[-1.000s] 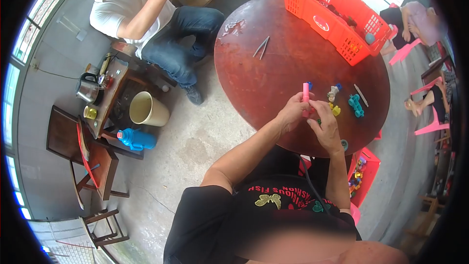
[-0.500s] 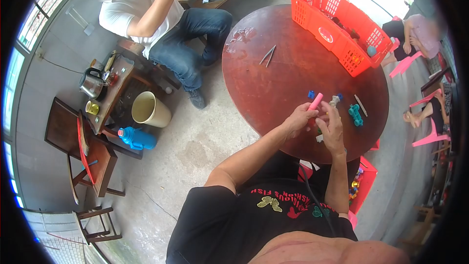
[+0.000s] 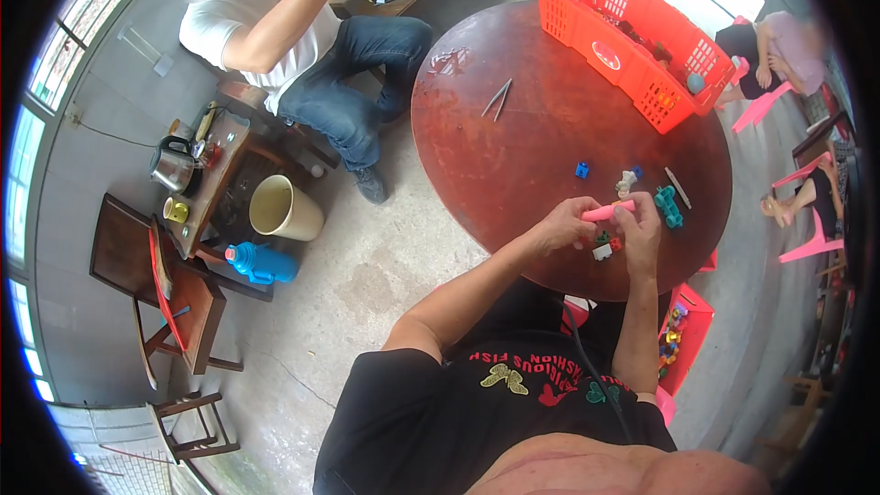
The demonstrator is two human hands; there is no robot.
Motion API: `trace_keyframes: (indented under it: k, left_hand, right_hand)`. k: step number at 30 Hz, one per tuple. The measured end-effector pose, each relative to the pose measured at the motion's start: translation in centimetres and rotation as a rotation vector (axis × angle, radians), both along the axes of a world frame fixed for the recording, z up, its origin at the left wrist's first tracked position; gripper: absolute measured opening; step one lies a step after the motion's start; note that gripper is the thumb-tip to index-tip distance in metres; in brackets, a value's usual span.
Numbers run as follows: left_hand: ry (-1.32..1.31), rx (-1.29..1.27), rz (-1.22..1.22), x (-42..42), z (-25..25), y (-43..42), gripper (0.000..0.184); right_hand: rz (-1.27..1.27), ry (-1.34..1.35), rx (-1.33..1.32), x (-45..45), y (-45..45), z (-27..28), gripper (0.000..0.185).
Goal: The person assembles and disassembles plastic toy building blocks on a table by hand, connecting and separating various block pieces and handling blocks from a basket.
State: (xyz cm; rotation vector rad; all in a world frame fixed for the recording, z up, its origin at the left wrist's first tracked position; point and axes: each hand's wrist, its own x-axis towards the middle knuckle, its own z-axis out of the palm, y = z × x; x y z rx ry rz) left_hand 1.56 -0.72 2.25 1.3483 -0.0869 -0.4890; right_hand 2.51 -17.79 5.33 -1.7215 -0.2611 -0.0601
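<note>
A pink rod-shaped piece (image 3: 607, 212) is held level above the near part of the table. My left hand (image 3: 561, 225) pinches its left end, and the fingers of my right hand (image 3: 644, 227) close on its right end. Just below lie small white (image 3: 602, 253) and red (image 3: 617, 244) pieces, with a bit of green beside them. Beyond my hands rest a whitish figure-like piece (image 3: 626, 184) and a blue block (image 3: 582, 170). To the right of my right hand are a teal toy piece (image 3: 668, 207) and a thin pale stick (image 3: 677, 189).
The round brown table (image 3: 477, 147) carries metal tweezers (image 3: 498, 100) and a red plastic crate (image 3: 605, 57). A red bin of colourful pieces (image 3: 694, 330) stands below on the right. One person (image 3: 302, 46) sits across at left; others sit at right.
The pink piece has turned from tilted upward to nearly level. My right hand has come onto its other end, and the small pieces below show more clearly.
</note>
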Motion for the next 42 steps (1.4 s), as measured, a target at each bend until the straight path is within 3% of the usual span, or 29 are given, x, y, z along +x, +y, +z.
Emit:
trace_keyframes:
  k: [5, 12, 17, 19, 21, 24, 27, 30, 32, 34, 35, 42]
  left_hand:
    - [0.026, -0.171, -0.004, 0.2, -1.1, 0.1, 0.043]
    - [0.059, -0.253, 0.154, 0.3, -0.5, 0.4, 0.039]
    - [-0.001, -0.039, 0.192, 0.6, -0.3, 1.0, 0.036]
    - [-0.038, 0.065, 0.227, 0.9, -1.3, 1.1, 0.037]
    - [-0.324, 0.360, 0.310, 1.3, -2.2, 1.2, 0.038]
    - [-0.242, 0.460, 0.319, 1.4, -2.0, 1.6, 0.042]
    - [-0.326, 0.451, 0.356, 2.3, -3.2, 1.9, 0.044]
    - [-0.362, 0.453, 0.340, 2.8, -3.6, 2.1, 0.049]
    - [-0.257, 0.308, 0.340, 2.8, -3.3, 1.8, 0.057]
    - [-0.323, 0.323, 0.374, 3.3, -4.7, 1.8, 0.058]
    - [-0.330, 0.320, 0.360, 3.5, -5.1, 1.9, 0.058]
    - [-0.374, 0.572, 0.397, 2.6, -3.4, 1.6, 0.057]
  right_hand:
    - [-0.067, 0.061, 0.247, 0.2, -0.6, 0.0, 0.012]
    - [-0.100, 0.002, 0.328, 0.5, -1.9, 0.2, 0.008]
    - [-0.102, 0.055, 0.416, 0.4, -2.2, 0.7, 0.009]
    - [-0.098, 0.037, 0.310, 0.2, -2.4, 0.3, 0.007]
    - [-0.084, 0.071, 0.305, 0.0, -2.5, 0.3, 0.007]
    - [-0.064, 0.094, 0.279, 0.2, -2.9, -0.1, 0.011]
    - [-0.099, 0.145, 0.350, 0.2, -2.9, -0.1, 0.008]
    - [-0.122, 0.126, 0.278, 1.2, -4.4, -1.5, 0.008]
    - [-0.179, 0.112, 0.176, 2.7, -6.0, -2.0, 0.008]
    - [-0.251, 0.045, -0.109, 4.4, -7.2, -1.6, 0.008]
    - [-0.265, 0.041, -0.107, 5.3, -7.8, -1.5, 0.008]
    - [-0.351, -0.126, -0.312, 8.4, -9.0, -3.0, 0.012]
